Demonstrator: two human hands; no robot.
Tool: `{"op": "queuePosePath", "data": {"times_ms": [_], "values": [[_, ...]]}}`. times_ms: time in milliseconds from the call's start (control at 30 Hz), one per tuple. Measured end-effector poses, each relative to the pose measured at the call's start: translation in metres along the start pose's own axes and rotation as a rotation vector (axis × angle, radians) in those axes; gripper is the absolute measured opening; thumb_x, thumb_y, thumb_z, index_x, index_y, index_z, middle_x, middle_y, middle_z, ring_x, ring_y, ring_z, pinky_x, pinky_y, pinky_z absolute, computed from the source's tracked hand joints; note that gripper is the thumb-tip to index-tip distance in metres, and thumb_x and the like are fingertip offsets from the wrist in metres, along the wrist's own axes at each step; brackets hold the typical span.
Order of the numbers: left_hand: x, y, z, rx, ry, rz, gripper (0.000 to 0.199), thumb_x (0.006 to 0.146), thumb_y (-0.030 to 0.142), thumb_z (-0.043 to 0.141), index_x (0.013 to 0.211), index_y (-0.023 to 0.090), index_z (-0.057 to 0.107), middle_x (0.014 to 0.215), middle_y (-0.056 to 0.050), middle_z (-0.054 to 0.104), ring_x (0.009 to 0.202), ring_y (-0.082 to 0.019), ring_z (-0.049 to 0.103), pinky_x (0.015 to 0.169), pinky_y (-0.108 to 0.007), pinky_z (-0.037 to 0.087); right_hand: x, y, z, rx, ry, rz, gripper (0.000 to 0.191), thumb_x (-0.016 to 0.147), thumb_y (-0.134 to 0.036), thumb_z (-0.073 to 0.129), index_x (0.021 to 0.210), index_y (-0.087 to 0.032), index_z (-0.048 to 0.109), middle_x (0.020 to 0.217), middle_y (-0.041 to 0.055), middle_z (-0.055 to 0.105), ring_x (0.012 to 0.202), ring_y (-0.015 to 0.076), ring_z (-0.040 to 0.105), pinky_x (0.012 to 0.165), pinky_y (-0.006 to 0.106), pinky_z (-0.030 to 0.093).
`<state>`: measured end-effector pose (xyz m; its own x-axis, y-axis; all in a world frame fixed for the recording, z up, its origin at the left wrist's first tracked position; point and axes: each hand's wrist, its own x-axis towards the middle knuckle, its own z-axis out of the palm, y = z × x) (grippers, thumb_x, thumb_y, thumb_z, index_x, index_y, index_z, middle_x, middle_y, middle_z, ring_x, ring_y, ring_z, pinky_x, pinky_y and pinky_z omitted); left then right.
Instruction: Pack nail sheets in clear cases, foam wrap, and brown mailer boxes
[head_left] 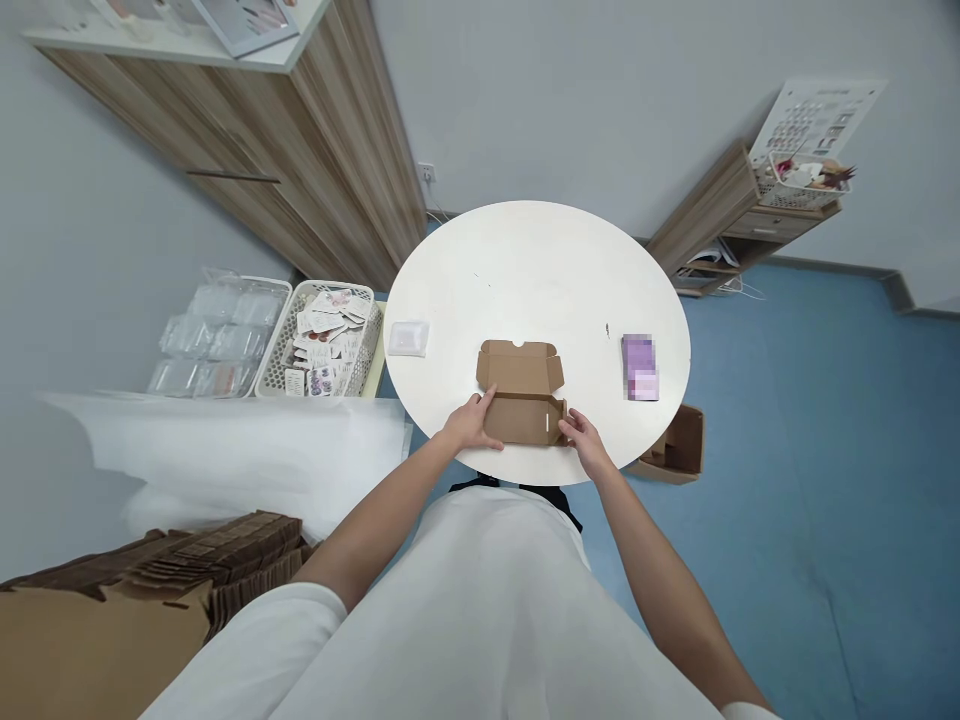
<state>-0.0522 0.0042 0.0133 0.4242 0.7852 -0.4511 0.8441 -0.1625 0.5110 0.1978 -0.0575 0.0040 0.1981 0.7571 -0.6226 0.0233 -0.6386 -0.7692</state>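
Note:
A brown cardboard mailer box (517,372) lies on the white oval table (525,260), its notched lid laid back away from me. The lid's side flaps stick out, and the right end wall is partly folded up with a pale slot showing. My left hand (471,422) grips the box's left end, thumb at the front edge and fingers toward the lid fold. At the right end my right hand (583,440) pinches the end wall between thumb and fingers. A clear-and-white flat packet (408,339) sits near the table's left edge. Toward the right edge rests a purple pack (640,367), partly blurred.
Left of the table stand a white basket of printed cards (330,335) and a basket of clear packs (217,335). White sheeting (262,450) and stacked flat cardboard (217,560) lie nearer me. An opened carton (681,445) is on the floor under the table's right edge.

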Motion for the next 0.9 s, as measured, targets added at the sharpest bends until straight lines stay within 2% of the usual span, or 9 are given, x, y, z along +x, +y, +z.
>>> {"op": "queuePosePath", "data": {"times_ms": [100, 200, 333, 500, 667, 767, 900], "values": [[-0.001, 0.001, 0.001, -0.004, 0.007, -0.011, 0.121, 0.043, 0.057, 0.072, 0.139, 0.024, 0.007, 0.114, -0.013, 0.045, 0.094, -0.032, 0.054, 0.071, -0.033, 0.042, -0.001, -0.009, 0.003, -0.034, -0.047, -0.013, 0.060, 0.069, -0.046, 0.058, 0.122, -0.022, 0.046, 0.124, 0.0096, 0.051, 0.108, 0.0227, 0.051, 0.078, 0.033, 0.046], [-0.002, 0.001, 0.001, -0.010, 0.014, -0.011, 0.120, 0.043, 0.057, 0.072, 0.139, 0.024, 0.008, 0.112, -0.012, 0.045, 0.094, -0.032, 0.055, 0.071, -0.033, 0.042, 0.000, -0.013, 0.008, -0.150, -0.072, -0.076, 0.049, 0.070, -0.044, 0.056, 0.113, -0.021, 0.054, 0.113, 0.0080, 0.058, 0.093, 0.0193, 0.057, 0.071, 0.031, 0.046], [-0.002, 0.001, 0.003, -0.021, 0.028, -0.013, 0.121, 0.041, 0.056, 0.073, 0.138, 0.025, 0.007, 0.113, -0.012, 0.045, 0.095, -0.032, 0.055, 0.070, -0.032, 0.042, 0.006, -0.015, 0.019, -0.395, 0.000, -0.139, 0.042, 0.070, -0.040, 0.055, 0.106, -0.020, 0.054, 0.100, 0.0052, 0.062, 0.075, 0.0143, 0.059, 0.065, 0.028, 0.044], [-0.001, 0.005, 0.009, -0.061, 0.041, -0.013, 0.123, 0.040, 0.055, 0.073, 0.138, 0.026, 0.005, 0.114, -0.012, 0.043, 0.094, -0.031, 0.055, 0.069, -0.031, 0.042, 0.015, -0.017, 0.025, -0.710, 0.119, -0.140, 0.025, 0.071, -0.033, 0.052, 0.092, -0.021, 0.054, 0.082, 0.0018, 0.063, 0.072, 0.0154, 0.057, 0.060, 0.026, 0.040], [-0.004, 0.006, 0.012, -0.097, 0.055, -0.012, 0.124, 0.041, 0.055, 0.074, 0.139, 0.026, 0.004, 0.112, -0.011, 0.044, 0.092, -0.030, 0.055, 0.067, -0.032, 0.043, 0.018, -0.017, 0.023, -0.840, 0.136, -0.159, 0.014, 0.071, -0.026, 0.049, 0.084, -0.021, 0.050, 0.073, 0.0009, 0.061, 0.065, 0.0156, 0.055, 0.055, 0.025, 0.036], [-0.011, 0.002, 0.016, -0.179, 0.094, 0.024, 0.116, 0.048, 0.056, 0.070, 0.139, 0.025, 0.004, 0.113, -0.012, 0.044, 0.089, -0.027, 0.055, 0.067, -0.033, 0.045, 0.019, -0.016, 0.023, -0.892, 0.149, -0.187, 0.011, 0.072, -0.025, 0.048, 0.082, -0.021, 0.048, 0.071, 0.0010, 0.060, 0.063, 0.0157, 0.053, 0.053, 0.025, 0.034], [-0.020, -0.007, 0.029, -0.415, 0.205, 0.049, 0.092, 0.068, 0.047, 0.060, 0.139, 0.023, 0.006, 0.119, -0.013, 0.045, 0.079, -0.017, 0.057, 0.069, -0.031, 0.047, 0.019, -0.013, 0.024, -0.937, 0.183, -0.213, 0.008, 0.072, -0.022, 0.046, 0.080, -0.021, 0.048, 0.070, 0.0011, 0.059, 0.062, 0.0155, 0.052, 0.054, 0.024, 0.033]]}}
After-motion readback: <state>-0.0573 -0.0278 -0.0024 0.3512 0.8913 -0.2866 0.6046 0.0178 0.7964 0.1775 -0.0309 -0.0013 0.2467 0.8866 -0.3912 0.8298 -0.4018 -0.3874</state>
